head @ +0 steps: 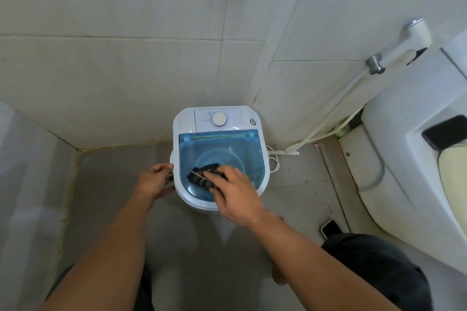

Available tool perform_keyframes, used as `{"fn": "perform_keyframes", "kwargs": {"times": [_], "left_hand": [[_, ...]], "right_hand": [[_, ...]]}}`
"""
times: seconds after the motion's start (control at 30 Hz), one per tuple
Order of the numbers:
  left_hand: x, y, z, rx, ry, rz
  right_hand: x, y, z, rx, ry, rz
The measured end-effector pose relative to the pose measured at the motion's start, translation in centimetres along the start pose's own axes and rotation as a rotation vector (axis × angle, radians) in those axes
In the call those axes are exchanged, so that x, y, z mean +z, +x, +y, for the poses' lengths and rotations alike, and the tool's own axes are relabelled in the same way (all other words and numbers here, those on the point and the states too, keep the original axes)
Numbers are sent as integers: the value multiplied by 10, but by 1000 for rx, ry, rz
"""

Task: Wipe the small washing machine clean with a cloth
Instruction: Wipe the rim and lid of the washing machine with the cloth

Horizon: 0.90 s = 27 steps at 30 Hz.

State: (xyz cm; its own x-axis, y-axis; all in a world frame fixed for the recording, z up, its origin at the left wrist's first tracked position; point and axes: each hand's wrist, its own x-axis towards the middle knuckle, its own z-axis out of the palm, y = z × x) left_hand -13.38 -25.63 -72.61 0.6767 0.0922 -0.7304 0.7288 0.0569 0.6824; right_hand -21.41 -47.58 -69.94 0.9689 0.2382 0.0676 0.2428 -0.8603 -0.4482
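**tilefan:** what's the stuff sitting on?

**mop_guy:** grey tiled floor (113, 184). The small washing machine (218, 121) stands on it, tucked into the corner by the walls. A white hose (293, 151) and a thin cord lie on the tiles just right of it. Toilet base (394, 184) further right, and a phone (331, 228) flat on the floor near it.

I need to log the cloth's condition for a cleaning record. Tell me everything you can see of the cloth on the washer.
The cloth is small and dark, black or charcoal, with paler stripes, bunched rather than spread flat. It lies on the translucent blue lid of the white washing machine, near the lid's front. The right hand presses on it, fingers covering its right part. Its fabric and wetness cannot be told.
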Motion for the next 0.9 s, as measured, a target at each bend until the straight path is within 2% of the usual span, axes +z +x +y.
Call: {"fn": "perform_keyframes", "kwargs": {"times": [0.03, 0.13, 0.2, 0.27, 0.33, 0.43, 0.5, 0.57, 0.63, 0.67, 0.73, 0.83, 0.9], "left_hand": [[0, 1, 0, 5, -1, 0], [0, 4, -4, 5, -10, 9], [2, 4, -6, 13, -20, 23], [3, 3, -6, 15, -28, 27], [4, 1, -5, 6, -28, 20], [2, 0, -2, -4, -16, 15], [1, 1, -2, -9, -18, 13], [1, 2, -3, -11, -21, 1], [1, 3, -4, -12, -23, -6], [1, 3, -4, -10, -21, -4], [1, 3, -3, -10, -20, -3], [1, 2, -4, -14, -18, -7], [1, 3, -4, -6, -21, -5]], "right_hand": [[-4, -1, 10, 72, 47, 87], [-20, -4, 61, 471, 130, 361], [-18, -16, 75, 595, 55, 355], [-5, -33, 63, 523, -22, 323], [11, -54, 38, 349, -49, 243], [19, -72, 5, 40, 49, 24], [7, -65, 8, -38, 134, 2], [-9, -45, 27, 52, 186, 147], [-26, -23, 60, 294, 177, 298], [-32, -15, 76, 403, 143, 328], [-32, -13, 90, 527, 23, 279], [-10, -26, 65, 536, -179, 254], [9, -35, 30, 477, -187, 240]]}}
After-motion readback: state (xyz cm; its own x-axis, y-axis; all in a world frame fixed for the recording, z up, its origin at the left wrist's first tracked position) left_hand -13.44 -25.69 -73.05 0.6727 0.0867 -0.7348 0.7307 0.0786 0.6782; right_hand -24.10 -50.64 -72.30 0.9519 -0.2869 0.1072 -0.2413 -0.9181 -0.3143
